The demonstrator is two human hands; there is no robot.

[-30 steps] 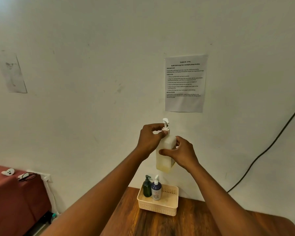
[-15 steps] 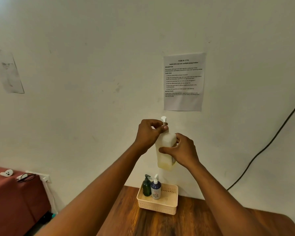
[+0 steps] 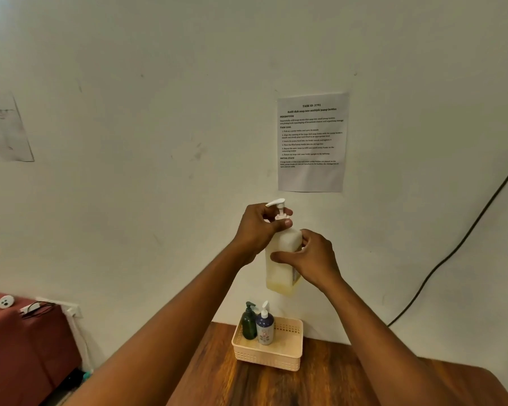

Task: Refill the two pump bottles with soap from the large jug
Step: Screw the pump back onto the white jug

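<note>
Left hand [image 3: 257, 230] pinching collar of white pump head [image 3: 278, 207]; right hand [image 3: 310, 256] wrapping around large jug [image 3: 279, 268], raised between both hands, soap low inside. Likely twisting the pump collar: keeping jug upright, bracing body firmly, turning only at collar. Green pump bottle [image 3: 248, 322] and blue pump bottle [image 3: 265, 325] standing in basket [image 3: 285, 354], well below hands.

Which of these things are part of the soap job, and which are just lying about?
Part of the job:
large jug, left hand at its pump, right hand
green bottle, purple bottle, basket

Lying about:
wall paper
black cable
</note>
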